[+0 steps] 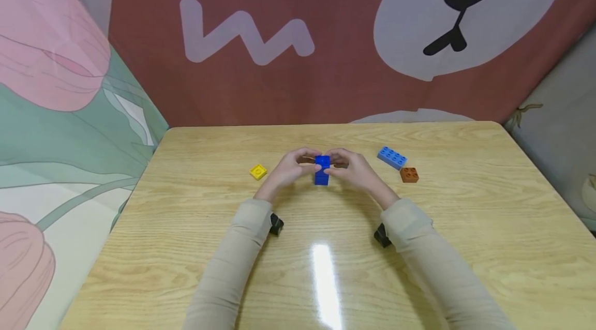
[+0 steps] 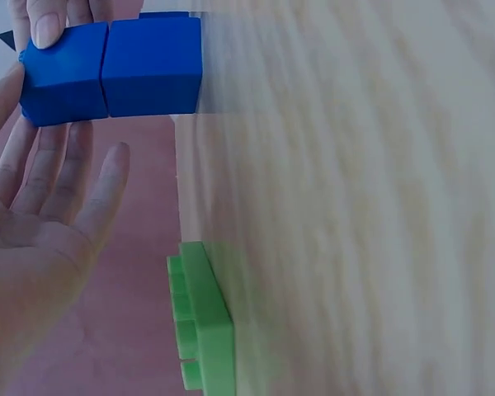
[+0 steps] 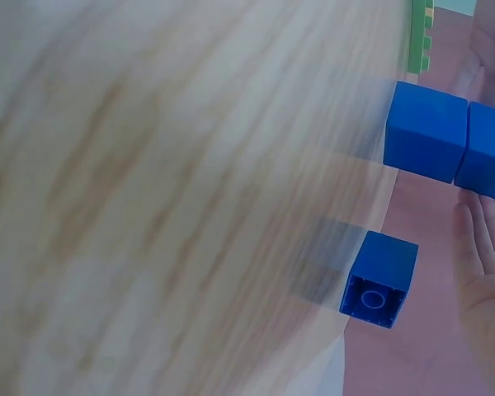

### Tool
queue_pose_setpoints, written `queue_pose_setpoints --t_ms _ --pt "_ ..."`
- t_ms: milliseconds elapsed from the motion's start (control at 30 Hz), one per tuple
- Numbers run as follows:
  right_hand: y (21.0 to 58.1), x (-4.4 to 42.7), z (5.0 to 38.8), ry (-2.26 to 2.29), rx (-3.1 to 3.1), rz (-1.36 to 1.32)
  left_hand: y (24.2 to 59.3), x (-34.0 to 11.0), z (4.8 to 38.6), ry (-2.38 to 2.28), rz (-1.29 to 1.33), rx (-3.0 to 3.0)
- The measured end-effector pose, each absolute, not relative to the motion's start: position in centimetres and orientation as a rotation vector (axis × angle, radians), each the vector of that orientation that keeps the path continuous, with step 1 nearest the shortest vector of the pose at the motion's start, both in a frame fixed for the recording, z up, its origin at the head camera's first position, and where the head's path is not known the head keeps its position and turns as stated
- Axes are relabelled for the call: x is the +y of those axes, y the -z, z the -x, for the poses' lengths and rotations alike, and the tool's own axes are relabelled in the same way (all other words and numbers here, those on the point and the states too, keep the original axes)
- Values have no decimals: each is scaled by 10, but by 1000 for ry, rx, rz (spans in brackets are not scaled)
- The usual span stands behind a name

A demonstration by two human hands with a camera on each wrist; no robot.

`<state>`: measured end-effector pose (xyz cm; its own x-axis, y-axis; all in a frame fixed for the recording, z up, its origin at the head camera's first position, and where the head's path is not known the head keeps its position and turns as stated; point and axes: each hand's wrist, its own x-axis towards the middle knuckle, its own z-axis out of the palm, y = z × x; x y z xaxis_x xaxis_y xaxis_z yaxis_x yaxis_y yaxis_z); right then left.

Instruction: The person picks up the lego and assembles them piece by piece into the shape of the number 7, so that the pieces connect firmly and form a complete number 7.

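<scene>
Blue blocks, two: stacked upright on the bench [image 1: 326,216], between the hands. Left hand [image 1: 287,168]: thumb and fingers pinching the upper block [image 1: 322,161]. Right hand [image 1: 356,169]: pinching it likewise, opposite side. Yellow block [image 1: 258,171], one: at the person's left. Long light-blue block [image 1: 392,158], one: at the right, brown block [image 1: 410,175] just beside.

The widest view, worn on the head, looks forward and down across the table [image 1: 200,226] toward a patterned backdrop [image 1: 279,89] beyond its far edge. Two much closer views, low to the tabletop and tipped sideways, come from the wrists: one looks along the left hand [image 2: 41,235], table filling its right side; the other takes in the right hand [image 3: 487,285], table at left. All three share the stacked blue blocks [image 1: 322,179].
</scene>
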<state>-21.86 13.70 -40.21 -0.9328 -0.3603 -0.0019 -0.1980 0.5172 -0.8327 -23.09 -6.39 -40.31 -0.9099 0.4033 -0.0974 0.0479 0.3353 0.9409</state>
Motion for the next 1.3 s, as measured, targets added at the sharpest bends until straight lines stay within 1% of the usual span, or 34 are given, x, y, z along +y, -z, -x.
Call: queue_pose_setpoints --t_ms 500,767,900,1133,1300 --pt "400 138 219 1371 2582 454 402 -63 230 -1596 -399 2268" --pt "406 136 222 1394 2568 530 403 -68 230 -1546 -413 2299" --pt "403 136 221 1380 2543 500 404 -69 231 -1531 -453 2308" --pt "396 150 227 1361 2525 548 404 -67 232 -1514 -462 2327" --pt "393 159 233 1439 2589 429 402 -66 232 -1512 -457 2335"
